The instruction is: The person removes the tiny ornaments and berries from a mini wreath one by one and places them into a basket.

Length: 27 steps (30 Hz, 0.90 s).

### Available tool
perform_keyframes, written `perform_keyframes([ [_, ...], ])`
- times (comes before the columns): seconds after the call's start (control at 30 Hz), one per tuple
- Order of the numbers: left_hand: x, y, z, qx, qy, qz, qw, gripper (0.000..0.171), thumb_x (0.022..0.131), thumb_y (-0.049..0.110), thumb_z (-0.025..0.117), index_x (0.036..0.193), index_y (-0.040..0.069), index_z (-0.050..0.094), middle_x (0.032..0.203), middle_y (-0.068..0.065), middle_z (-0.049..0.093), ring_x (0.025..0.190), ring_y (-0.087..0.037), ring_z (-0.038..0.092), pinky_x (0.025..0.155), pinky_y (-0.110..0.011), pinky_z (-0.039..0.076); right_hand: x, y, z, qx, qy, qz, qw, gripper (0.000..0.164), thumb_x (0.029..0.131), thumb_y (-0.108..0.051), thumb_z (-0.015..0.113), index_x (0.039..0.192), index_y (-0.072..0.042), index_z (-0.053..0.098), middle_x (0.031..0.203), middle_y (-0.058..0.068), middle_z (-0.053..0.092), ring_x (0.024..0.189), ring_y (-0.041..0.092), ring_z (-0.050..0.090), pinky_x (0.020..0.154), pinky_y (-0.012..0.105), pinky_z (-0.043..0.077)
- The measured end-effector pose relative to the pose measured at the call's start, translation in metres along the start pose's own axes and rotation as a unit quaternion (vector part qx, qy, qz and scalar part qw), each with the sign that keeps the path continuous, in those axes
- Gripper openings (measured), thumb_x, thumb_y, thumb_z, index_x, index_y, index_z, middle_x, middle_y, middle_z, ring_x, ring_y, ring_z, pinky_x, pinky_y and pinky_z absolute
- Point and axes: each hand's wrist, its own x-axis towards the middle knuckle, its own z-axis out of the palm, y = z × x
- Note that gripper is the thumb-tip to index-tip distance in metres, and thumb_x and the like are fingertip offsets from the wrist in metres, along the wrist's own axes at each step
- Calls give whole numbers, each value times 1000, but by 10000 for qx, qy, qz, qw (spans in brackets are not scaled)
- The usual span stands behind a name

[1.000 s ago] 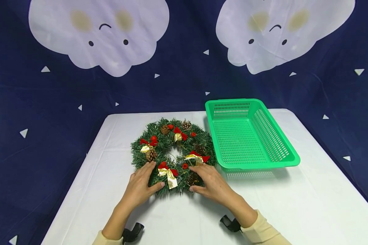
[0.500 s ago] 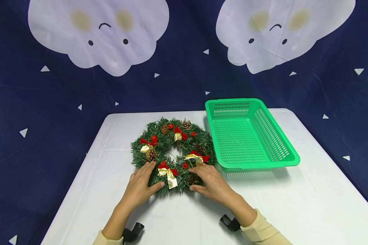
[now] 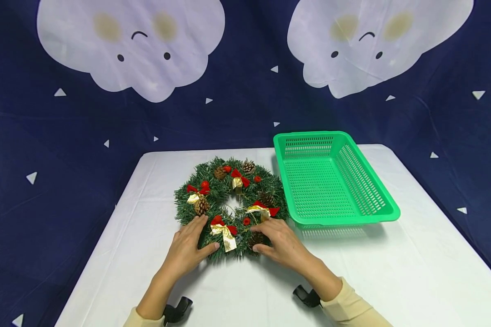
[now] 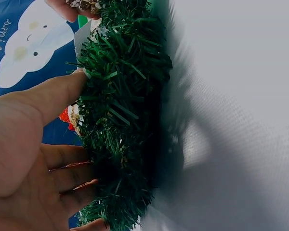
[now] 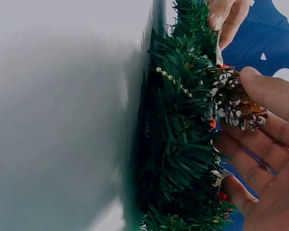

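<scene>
A green Christmas wreath (image 3: 184, 210) lies flat on the white-covered table, trimmed with pine cones, red berries and red-and-gold bows. My left hand (image 3: 186, 247) rests on its near left part, thumb and fingers spread and fairly straight. On the near right part rests my right hand (image 3: 284, 243), its fingers loosely extended over the greenery. The right wrist view has my right thumb right at a white-tipped pine cone (image 5: 236, 103), the fingers lying behind it. A gold-and-red bow (image 3: 227, 236) sits between the two hands. The wreath's underside is hidden.
A green plastic basket (image 3: 343, 222) with perforated walls stands at the back right, its left rim close beside the wreath. The table's cloth (image 3: 127, 254) reaches back to a dark blue curtain (image 3: 245, 118) with cloud faces. Black wrist mounts (image 3: 177, 310) hang near the sleeves.
</scene>
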Motion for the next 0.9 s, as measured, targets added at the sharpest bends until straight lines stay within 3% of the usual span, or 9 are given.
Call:
perform_keyframes([
  [0.4,0,1,-1,-13,-22,-6,10000,83,81,44,69,146,6,35,150,-17,37,141,-36,31,112,-64,20,5,-5,-8,25,369,-178,9992,45,70,-31,79,109,-11,66,103,2,72,101,20,66,95,42,49],
  [0.63,0,1,-1,2,-18,2,10000,83,81,44,70,146,5,35,150,-17,37,141,-35,31,112,-63,20,10,-8,-18,97,611,-238,9978,47,71,-31,79,110,-10,66,101,1,71,99,18,64,88,36,51],
  [0.9,-1,1,-1,4,-31,-2,10000,82,81,43,70,145,5,35,149,-17,37,141,-36,31,112,-63,21,13,-8,-25,151,818,-338,9960,46,71,-29,78,110,-8,66,103,3,71,99,19,65,95,41,49],
])
